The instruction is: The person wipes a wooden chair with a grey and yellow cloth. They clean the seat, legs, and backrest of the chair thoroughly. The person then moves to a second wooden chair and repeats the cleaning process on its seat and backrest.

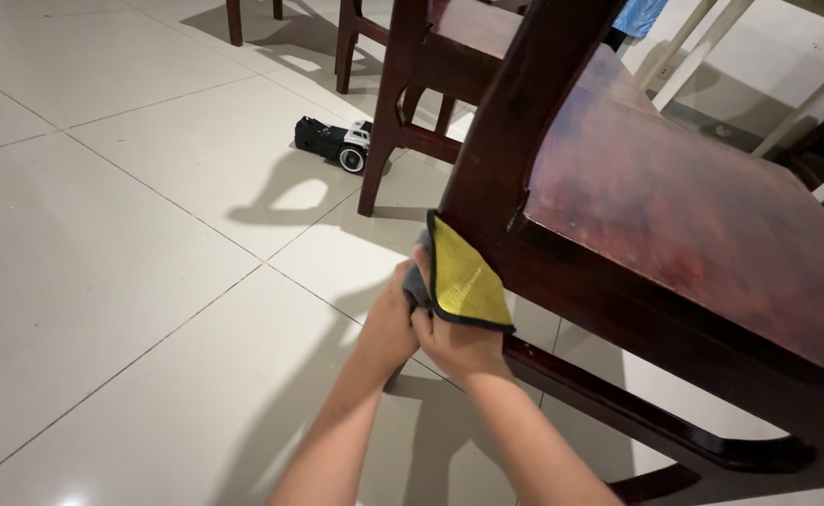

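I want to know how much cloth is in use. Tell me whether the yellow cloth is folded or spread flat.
Folded. The yellow cloth is doubled into a wedge with its grey side bunched in both hands, pressed against the dark wooden chair.

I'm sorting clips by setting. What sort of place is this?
Probably a home dining area: dark wooden chairs stand on a glossy tiled floor, a toy car lies under one, and both hands press a yellow cloth to the chair.
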